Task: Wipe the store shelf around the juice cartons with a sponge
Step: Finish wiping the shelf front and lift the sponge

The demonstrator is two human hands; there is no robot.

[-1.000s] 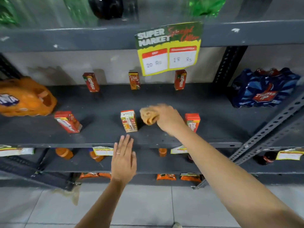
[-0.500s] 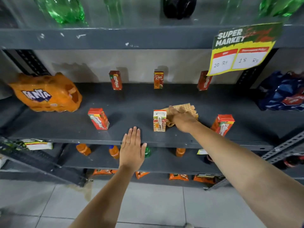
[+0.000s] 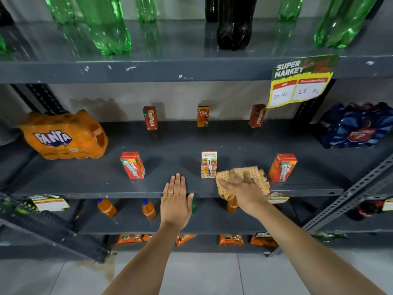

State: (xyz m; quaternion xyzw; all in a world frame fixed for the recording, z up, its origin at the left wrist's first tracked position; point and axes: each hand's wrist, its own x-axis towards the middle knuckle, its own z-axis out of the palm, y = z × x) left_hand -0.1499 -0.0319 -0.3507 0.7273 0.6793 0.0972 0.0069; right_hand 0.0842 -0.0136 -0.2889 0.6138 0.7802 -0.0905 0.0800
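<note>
A dark grey shelf carries small juice cartons in two rows. The front row has a left carton, a middle carton and a right carton. Three more stand at the back. My right hand presses flat, fingers spread, on a tan waffle-textured sponge cloth lying on the shelf's front between the middle and right cartons. My left hand rests flat and empty on the shelf's front edge, left of the middle carton.
An orange Fanta multipack lies at the shelf's left, a blue multipack at its right. A yellow price sign hangs from the upper shelf with green and dark bottles. Small bottles stand on the shelf below.
My right hand slid the sponge cloth from behind the middle carton toward the front edge, now to its right. The hand opened flat on the cloth. My left hand stayed on the edge.
</note>
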